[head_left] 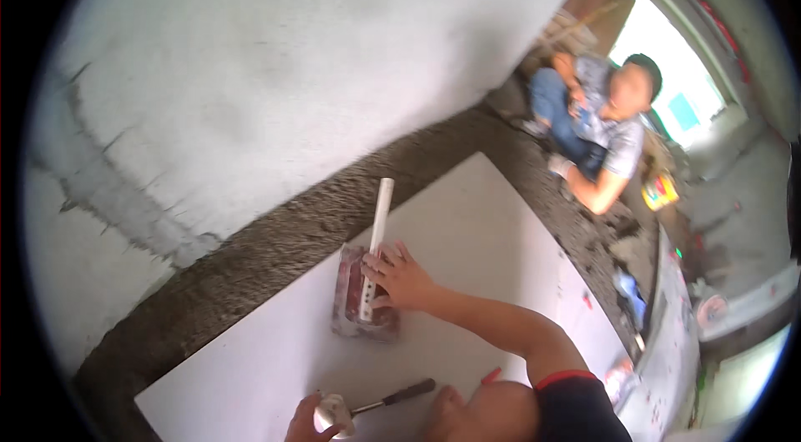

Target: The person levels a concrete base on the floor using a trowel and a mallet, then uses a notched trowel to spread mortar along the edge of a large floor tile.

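Observation:
My right hand (397, 279) is closed over a long white bar with holes (381, 212), on a mortar-stained maroon flat tool (349, 282). The tool lies on a large pale slab (488, 237). At the lower edge, my left hand (307, 420) grips the white head of a mallet (334, 413), whose dark handle (409, 392) points right across the slab.
Wet mortar (254, 258) surrounds the slab along the pale wall (284, 66). A co-worker (601, 125) crouches at the upper right by a bright opening, near a yellow container (659, 190). A blue item (630, 296) lies right of the slab.

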`<action>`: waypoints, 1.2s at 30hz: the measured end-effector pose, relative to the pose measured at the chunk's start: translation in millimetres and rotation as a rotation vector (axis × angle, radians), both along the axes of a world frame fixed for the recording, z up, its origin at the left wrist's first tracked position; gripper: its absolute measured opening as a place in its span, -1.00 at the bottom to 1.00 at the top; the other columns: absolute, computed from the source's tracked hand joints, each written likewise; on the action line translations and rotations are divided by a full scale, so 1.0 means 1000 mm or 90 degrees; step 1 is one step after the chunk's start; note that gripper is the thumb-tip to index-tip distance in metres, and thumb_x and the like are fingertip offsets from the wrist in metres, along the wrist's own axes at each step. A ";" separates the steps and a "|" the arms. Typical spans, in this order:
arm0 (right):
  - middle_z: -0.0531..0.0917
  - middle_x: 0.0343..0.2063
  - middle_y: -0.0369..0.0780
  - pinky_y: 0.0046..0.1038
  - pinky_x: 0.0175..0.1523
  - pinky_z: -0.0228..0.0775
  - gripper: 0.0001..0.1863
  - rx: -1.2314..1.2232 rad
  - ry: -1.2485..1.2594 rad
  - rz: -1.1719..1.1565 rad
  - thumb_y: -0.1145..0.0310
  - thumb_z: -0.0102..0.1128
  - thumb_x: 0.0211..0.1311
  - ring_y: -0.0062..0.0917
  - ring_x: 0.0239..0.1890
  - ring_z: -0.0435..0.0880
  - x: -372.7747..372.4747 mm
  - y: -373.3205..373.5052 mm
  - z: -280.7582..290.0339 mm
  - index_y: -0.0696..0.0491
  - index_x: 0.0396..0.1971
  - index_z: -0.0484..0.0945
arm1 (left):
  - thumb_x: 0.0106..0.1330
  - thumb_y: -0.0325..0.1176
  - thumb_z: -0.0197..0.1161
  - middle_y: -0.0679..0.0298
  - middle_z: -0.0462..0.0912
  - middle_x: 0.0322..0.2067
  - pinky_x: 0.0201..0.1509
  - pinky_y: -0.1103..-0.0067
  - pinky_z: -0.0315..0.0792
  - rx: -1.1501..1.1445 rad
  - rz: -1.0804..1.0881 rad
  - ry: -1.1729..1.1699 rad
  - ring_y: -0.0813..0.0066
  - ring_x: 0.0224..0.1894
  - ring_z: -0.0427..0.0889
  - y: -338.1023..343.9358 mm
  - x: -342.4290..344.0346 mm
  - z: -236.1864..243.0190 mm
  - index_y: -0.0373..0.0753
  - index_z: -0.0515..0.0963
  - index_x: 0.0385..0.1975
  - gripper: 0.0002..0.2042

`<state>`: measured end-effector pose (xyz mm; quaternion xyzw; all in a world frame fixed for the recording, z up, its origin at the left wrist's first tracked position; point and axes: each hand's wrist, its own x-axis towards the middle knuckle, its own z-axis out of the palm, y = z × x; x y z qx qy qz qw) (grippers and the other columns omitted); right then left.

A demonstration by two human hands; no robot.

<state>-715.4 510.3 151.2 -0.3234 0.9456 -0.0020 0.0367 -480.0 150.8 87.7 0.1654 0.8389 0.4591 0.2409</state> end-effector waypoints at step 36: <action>0.49 -0.04 -0.13 -0.21 0.16 0.30 -0.69 0.040 -0.216 -0.228 0.22 0.07 0.19 -0.25 0.04 0.47 0.158 -0.008 -0.055 -0.03 -0.09 0.52 | -0.02 -0.12 0.43 -0.03 0.43 -0.01 0.12 0.29 0.38 0.173 0.130 -0.264 0.04 0.05 0.46 0.104 -0.104 -0.007 -0.35 0.26 0.15 -0.24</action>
